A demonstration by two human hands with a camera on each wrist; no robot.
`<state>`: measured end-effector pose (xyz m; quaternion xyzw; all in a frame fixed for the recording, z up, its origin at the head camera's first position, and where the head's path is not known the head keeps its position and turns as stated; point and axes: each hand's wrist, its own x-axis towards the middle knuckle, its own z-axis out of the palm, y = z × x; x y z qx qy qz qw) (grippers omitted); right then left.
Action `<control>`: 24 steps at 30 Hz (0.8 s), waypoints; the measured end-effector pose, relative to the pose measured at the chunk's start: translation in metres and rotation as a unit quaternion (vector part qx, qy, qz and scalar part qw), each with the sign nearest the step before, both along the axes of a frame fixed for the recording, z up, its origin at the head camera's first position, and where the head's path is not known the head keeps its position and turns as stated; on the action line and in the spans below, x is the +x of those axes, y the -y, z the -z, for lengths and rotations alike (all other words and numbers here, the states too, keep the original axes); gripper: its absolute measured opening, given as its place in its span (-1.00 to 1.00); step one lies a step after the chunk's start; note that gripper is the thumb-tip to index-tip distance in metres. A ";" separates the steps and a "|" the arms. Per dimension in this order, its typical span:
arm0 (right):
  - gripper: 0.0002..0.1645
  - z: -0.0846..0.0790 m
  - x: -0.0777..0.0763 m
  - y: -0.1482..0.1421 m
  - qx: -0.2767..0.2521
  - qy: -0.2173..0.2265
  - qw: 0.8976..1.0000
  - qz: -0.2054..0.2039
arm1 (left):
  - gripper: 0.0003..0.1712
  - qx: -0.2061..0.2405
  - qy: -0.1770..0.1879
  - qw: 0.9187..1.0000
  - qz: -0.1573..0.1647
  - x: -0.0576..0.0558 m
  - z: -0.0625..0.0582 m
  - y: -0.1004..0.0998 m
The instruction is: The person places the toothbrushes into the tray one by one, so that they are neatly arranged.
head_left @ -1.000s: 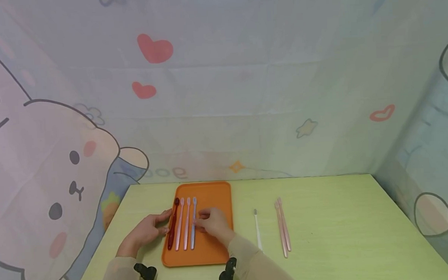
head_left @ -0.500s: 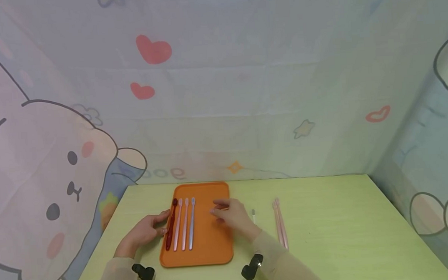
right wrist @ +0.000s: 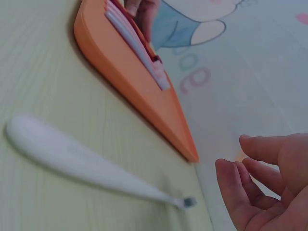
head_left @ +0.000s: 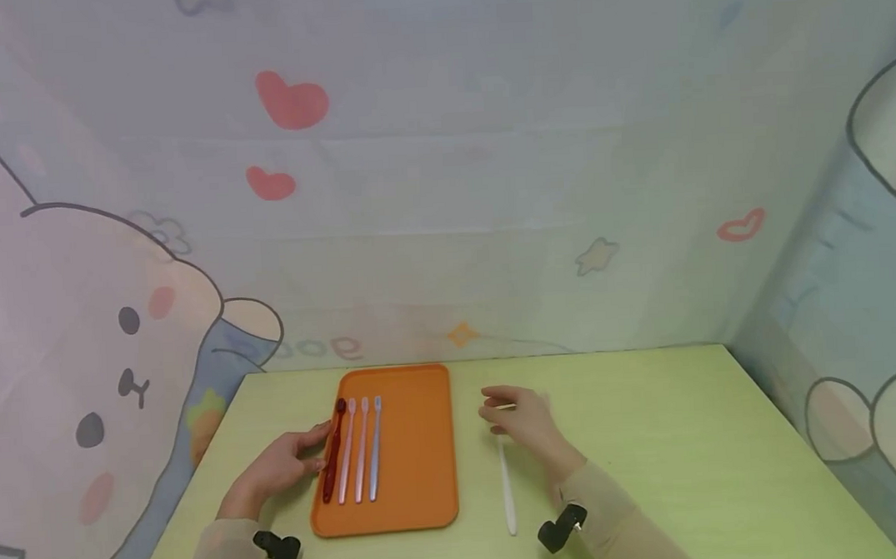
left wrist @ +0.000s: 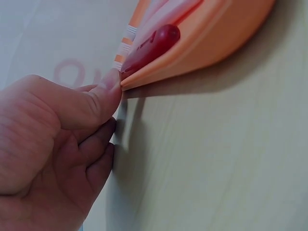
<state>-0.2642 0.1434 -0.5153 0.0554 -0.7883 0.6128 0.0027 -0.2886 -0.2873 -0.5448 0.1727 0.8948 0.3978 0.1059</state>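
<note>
From the head view, I had four toothbrushes [head_left: 361,454] in the tray [head_left: 418,447]; the white toothbrush [head_left: 506,487] on the bench [head_left: 650,446] seemed left to do. Left wrist: my left hand [left wrist: 62,137] touched the rim, thumb straight. Right wrist: my right hand [right wrist: 291,179], fingers parted, held nothing.

High head view, forward and down; wrist views close in, orange tray [head_left: 418,447] in both.

- On pale cartoon-printed fabric backdrop [head_left: 521,226], left of centre in head view: faint lettering [head_left: 346,348], legible only as "oo".
- On long white plastic toothbrush [right wrist: 96,166], lower left in right-wrist view: illegible print [right wrist: 83,148].
- On dark-red plastic toothbrush [left wrist: 154,47], top centre in left-wrist view: illegible mark [left wrist: 146,41].
</note>
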 end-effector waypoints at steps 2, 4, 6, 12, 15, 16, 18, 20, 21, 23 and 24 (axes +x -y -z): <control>-0.48 0.001 0.001 -0.010 0.000 0.004 1.000 0.008 | -0.21 0.003 0.000 1.000 0.001 0.000 0.000 0.002; -0.47 0.003 0.004 -0.021 0.000 0.011 1.000 0.018 | -0.20 0.003 0.000 1.000 0.005 0.000 0.000 0.004; -0.47 0.005 0.006 -0.033 0.003 0.019 0.999 0.028 | -0.20 0.004 -0.002 1.000 0.006 0.001 0.000 0.006; -0.48 0.011 0.014 -0.065 0.024 0.031 0.998 0.058 | -0.19 -0.006 -0.005 1.000 0.000 0.002 0.000 0.009; -0.49 0.013 0.017 -0.076 0.035 0.030 0.997 0.069 | -0.19 -0.008 -0.002 1.000 -0.002 0.002 0.000 0.010; -0.49 0.015 0.018 -0.079 0.037 0.031 0.996 0.072 | -0.19 -0.008 -0.001 1.000 -0.002 0.002 0.000 0.010; -0.49 0.017 0.019 -0.084 0.047 0.032 0.995 0.076 | -0.19 -0.008 0.002 1.000 -0.004 0.002 0.000 0.010; -0.49 0.020 0.021 -0.089 0.063 0.033 0.994 0.078 | -0.20 -0.010 0.003 1.000 -0.006 0.002 -0.001 0.011; -0.49 0.022 0.021 -0.090 0.069 0.035 0.994 0.077 | -0.20 -0.010 0.005 1.000 -0.007 0.002 -0.001 0.011; -0.48 0.024 0.023 -0.092 0.081 0.035 0.993 0.074 | -0.20 -0.008 0.009 1.000 -0.009 0.003 -0.001 0.011; -0.48 0.026 0.024 -0.093 0.086 0.036 0.993 0.072 | -0.20 -0.006 0.010 1.000 -0.009 0.003 0.000 0.011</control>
